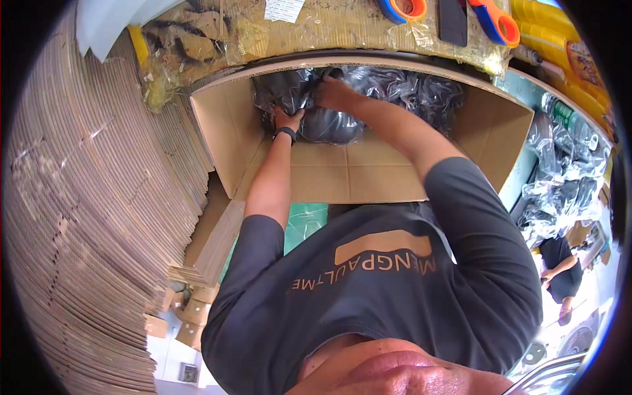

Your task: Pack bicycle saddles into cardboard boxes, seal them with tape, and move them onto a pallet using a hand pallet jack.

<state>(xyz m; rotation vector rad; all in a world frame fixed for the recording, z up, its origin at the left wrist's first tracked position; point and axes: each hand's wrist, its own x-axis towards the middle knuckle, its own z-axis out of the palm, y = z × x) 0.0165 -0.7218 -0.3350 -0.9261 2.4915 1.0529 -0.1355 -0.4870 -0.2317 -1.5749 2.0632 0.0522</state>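
Observation:
A large open cardboard box stands before me, with several dark items in clear plastic bags along its far side. Deep in the box, my left hand grips the lower edge of a bagged dark item at the left; a dark band circles that wrist. Just right of it, my right hand closes on a dark part at the top of a rounded bagged item. Its fingertips are partly hidden. What the bagged items are cannot be made out through the shiny film. More bagged dark items fill the far right.
Tall stacks of flattened cardboard rise at the left. Beyond the box, a tape-covered ledge holds orange-and-blue scissors, a dark phone-like slab and a paper slip. More bagged goods lie right; another person stands farther off.

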